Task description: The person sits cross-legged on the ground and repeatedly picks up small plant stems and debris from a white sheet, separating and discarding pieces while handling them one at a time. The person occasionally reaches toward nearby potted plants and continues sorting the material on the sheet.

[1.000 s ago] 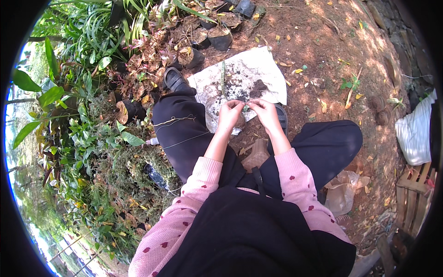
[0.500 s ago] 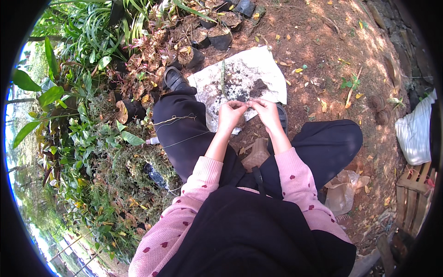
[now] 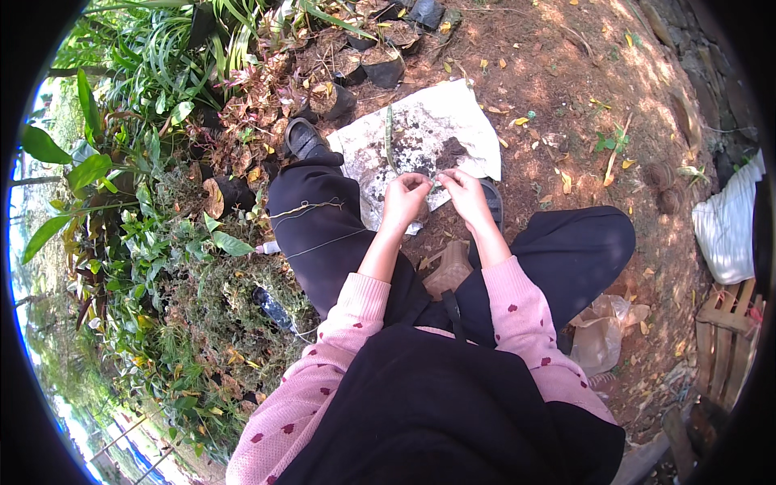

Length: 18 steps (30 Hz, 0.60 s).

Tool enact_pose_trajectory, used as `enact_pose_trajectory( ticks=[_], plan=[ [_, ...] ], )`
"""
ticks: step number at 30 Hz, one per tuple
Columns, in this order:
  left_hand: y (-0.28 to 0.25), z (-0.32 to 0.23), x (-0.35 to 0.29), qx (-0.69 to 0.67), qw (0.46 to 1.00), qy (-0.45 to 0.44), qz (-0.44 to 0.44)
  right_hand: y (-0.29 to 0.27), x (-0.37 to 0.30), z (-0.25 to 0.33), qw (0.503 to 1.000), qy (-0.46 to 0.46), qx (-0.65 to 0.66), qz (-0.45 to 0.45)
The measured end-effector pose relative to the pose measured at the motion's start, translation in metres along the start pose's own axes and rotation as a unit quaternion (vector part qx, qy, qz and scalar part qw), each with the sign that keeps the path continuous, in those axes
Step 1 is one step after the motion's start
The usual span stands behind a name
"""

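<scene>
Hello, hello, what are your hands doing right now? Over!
Left hand and right hand close together, fingers pinching something small, too tiny to tell. Both above the white sheet strewn with soil. Green cutting lying on it. Nothing in the way.

Single head-worn fisheye view, looking steeply down, close over lap and hands (image 3: 436,198) — ground beyond

Bare soil (image 3: 558,89) lies open to the right of the white sheet (image 3: 453,121). To its left, black nursery pots (image 3: 380,69) and dense plants (image 3: 162,162) crowd close. The person's knees (image 3: 315,218) flank the hands' working gap.
</scene>
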<state>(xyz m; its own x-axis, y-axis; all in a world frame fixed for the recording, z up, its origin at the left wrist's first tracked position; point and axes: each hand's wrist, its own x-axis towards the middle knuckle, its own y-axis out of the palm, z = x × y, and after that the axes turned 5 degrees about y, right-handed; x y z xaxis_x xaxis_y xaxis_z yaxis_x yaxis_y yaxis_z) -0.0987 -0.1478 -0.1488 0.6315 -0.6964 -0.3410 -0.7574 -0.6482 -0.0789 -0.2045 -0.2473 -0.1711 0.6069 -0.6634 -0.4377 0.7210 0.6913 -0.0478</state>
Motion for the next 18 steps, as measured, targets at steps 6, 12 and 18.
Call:
enact_pose_trajectory(
  ticks=[6, 12, 18],
  plan=[
    [-0.001, -0.003, -0.001, 0.004, 1.000, -0.015, -0.009, -0.005, 0.001, 0.005, 0.999, 0.011, -0.016, 0.028],
    [-0.001, -0.005, -0.002, 0.002, 1.000, -0.003, -0.017, -0.004, 0.005, -0.011, 0.995, -0.088, -0.043, 0.023],
    [-0.001, -0.009, -0.004, 0.004, 1.000, -0.004, -0.010, -0.005, 0.007, -0.014, 0.992, -0.089, -0.086, 0.005]
  ],
)
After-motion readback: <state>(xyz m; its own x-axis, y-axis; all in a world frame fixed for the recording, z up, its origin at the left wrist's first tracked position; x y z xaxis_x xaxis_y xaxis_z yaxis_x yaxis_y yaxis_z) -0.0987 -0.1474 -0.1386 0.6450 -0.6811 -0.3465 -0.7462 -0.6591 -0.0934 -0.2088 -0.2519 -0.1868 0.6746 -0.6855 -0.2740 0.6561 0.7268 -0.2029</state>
